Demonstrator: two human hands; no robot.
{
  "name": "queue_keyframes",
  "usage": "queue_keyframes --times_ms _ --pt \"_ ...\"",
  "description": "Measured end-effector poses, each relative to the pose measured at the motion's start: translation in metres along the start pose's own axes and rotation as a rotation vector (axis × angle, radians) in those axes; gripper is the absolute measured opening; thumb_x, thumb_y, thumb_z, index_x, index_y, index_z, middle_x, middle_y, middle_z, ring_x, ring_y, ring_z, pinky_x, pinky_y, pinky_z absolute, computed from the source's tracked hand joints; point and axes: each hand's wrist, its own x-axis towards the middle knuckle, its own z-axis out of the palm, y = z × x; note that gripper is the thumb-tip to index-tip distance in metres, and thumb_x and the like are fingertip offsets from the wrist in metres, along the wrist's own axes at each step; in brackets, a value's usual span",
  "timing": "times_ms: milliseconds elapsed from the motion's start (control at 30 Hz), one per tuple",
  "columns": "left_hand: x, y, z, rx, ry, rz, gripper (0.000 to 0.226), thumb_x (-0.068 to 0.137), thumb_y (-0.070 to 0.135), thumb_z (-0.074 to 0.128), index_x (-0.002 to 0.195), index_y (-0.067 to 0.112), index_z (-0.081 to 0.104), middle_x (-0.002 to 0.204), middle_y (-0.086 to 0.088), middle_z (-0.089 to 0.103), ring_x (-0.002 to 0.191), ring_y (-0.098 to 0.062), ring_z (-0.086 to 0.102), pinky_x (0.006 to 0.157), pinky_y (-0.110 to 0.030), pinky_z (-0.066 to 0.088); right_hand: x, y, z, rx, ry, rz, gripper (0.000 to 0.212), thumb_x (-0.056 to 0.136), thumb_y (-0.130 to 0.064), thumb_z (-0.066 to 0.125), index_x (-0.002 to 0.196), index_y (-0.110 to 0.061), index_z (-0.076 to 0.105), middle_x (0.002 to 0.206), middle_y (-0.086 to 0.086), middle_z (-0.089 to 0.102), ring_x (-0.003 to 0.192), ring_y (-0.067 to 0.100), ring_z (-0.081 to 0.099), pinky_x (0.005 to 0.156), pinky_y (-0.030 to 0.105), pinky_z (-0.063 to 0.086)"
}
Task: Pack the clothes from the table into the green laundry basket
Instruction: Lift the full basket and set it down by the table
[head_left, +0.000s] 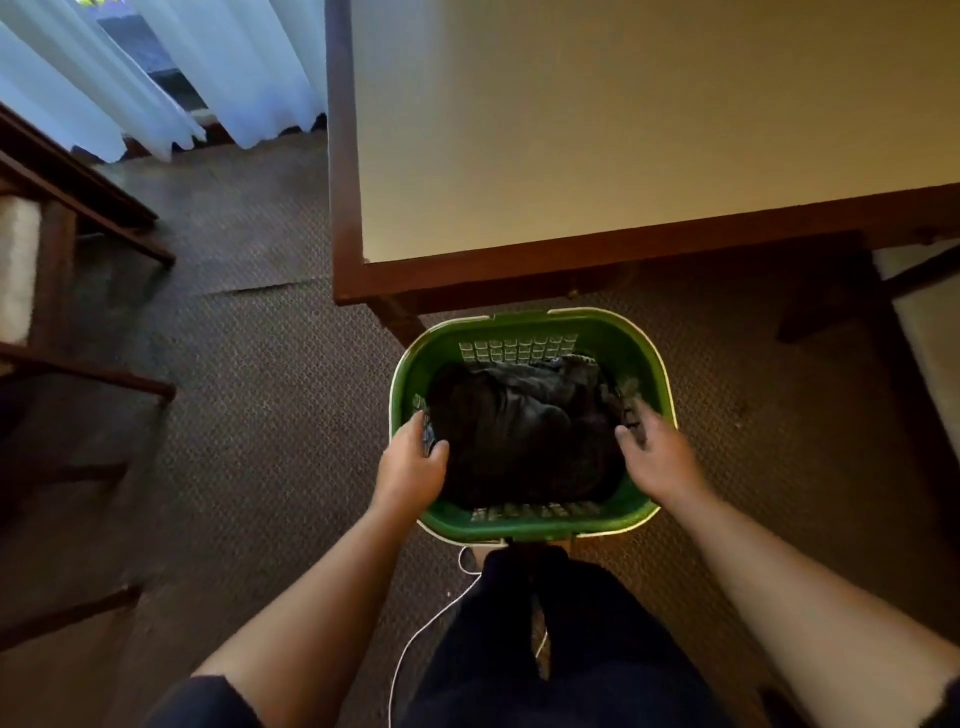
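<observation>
Green laundry basket (519, 525) on carpet below table (623, 130) edge, dark clothes (519, 431) inside; left hand (410, 470) curled over basket's left rim, right hand (657, 452) loosely spread at right rim; packing seems finished, likely lift next.

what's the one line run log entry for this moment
stage: packing looks done | dark clothes in green laundry basket on carpet | left hand on left rim | right hand open at right rim | table bare

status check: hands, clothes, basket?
Left hand on basket rim, right hand open at opposite rim. Dark clothes piled inside green basket on floor. Visible table bare. Nothing in the way.
</observation>
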Motion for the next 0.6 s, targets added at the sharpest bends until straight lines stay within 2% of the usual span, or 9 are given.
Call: queue_keyframes --times_ms 100,233,300,367,433,500,600 --pt "0.033 -0.033 0.006 0.013 0.033 -0.076 0.065 0.093 0.031 0.069 0.149 0.012 0.043 0.141 -0.014 0.052 0.13 -0.032 0.054 0.108 -0.044 0.047 0.025 0.027 0.01 -0.029 0.061 0.167 0.067 0.101 -0.046 0.051 0.158 -0.018 0.029 0.158 0.02 0.033 0.143 0.043 0.034 0.117 0.054 0.033" --pt "0.08 -0.071 0.024 -0.072 -0.007 -0.231 0.09 0.086 0.045 0.071 0.157 0.019 0.023 0.148 -0.018 0.045 0.13 -0.038 0.055 0.102 -0.057 0.054 0.065 0.053 0.025 0.045 0.075 0.294 0.083 0.095 -0.053 0.056 0.16 -0.025 0.013 0.166 0.015 0.017 0.147 0.046 0.025 0.116 0.063 0.031" --pt "0.094 -0.074 0.031 -0.121 -0.021 -0.278 0.083 0.086 0.049 0.069 0.153 0.027 0.026 0.14 -0.015 0.055 0.12 -0.036 0.062 0.096 -0.056 0.057 0.084 0.058 0.03 0.094 0.079 0.331 0.091 0.094 -0.056 0.058 0.161 -0.027 0.004 0.167 0.013 0.017 0.147 0.046 0.026 0.115 0.064 0.031" --pt "0.104 -0.074 0.038 -0.179 -0.01 -0.311 0.065 0.091 0.041 0.069 0.145 0.029 0.033 0.127 -0.009 0.061 0.111 -0.032 0.065 0.093 -0.052 0.058 0.099 0.063 0.036 0.113 0.115 0.346 0.094 0.092 -0.06 0.059 0.16 -0.031 0.0 0.166 0.012 0.018 0.146 0.045 0.029 0.113 0.065 0.033" --pt "0.11 -0.072 0.042 -0.249 0.004 -0.354 0.057 0.094 0.036 0.068 0.142 0.031 0.037 0.119 -0.006 0.062 0.106 -0.031 0.066 0.092 -0.051 0.058 0.108 0.068 0.039 0.141 0.16 0.373 0.088 0.09 -0.056 0.061 0.157 -0.031 0.01 0.158 0.015 0.033 0.137 0.045 0.042 0.107 0.063 0.042" --pt "0.118 -0.074 0.041 -0.312 0.012 -0.394 0.047 0.094 0.031 0.068 0.135 0.028 0.045 0.115 -0.008 0.066 0.101 -0.031 0.068 0.091 -0.055 0.059 0.114 0.068 0.035 0.14 0.173 0.431 0.072 0.09 -0.047 0.063 0.148 -0.018 0.031 0.137 0.017 0.054 0.118 0.042 0.059 0.095 0.053 0.053" --pt "0.121 -0.081 0.03 -0.444 -0.019 -0.466 0.031 0.095 0.018 0.069 0.124 0.014 0.057 0.11 -0.018 0.071 0.097 -0.036 0.072 0.086 -0.056 0.061 0.115 0.06 0.017 0.063 0.107 0.542 0.043 0.091 -0.034 0.066 0.123 -0.005 0.058 0.107 0.016 0.064 0.093 0.035 0.066 0.075 0.037 0.054"
